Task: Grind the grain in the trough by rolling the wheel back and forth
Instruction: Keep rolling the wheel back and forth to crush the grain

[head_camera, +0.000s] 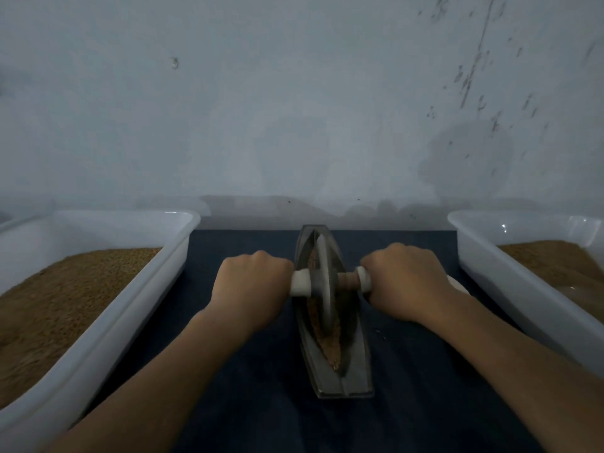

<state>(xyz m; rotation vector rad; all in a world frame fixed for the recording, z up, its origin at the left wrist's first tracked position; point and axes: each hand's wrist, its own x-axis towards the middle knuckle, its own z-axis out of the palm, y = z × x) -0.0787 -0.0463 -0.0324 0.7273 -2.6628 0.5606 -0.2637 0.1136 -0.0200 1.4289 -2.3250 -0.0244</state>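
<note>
The wheel, a grey metal disc, stands upright on its edge in the trough, a little beyond the trough's middle. The trough is a narrow, boat-shaped metal channel that lies lengthwise from near to far at the centre of the tabletop, on a dark blue cloth. Brown, crushed grain fills the groove on the near side of the wheel, and a little shows on the far side to its left. A wooden axle runs through the wheel, with a white sleeve at each end. The left hand grips the left end and the right hand grips the right end, each with its fingers wrapped tight round the handle, knuckles up, backs toward the camera. Both bare forearms reach in from the near edge.

A white plastic tub stands at the left, holding a bed of brown grain. A second white tub stands at the right, with a brown heap at its far end. A pale, stained wall rises behind the tabletop
</note>
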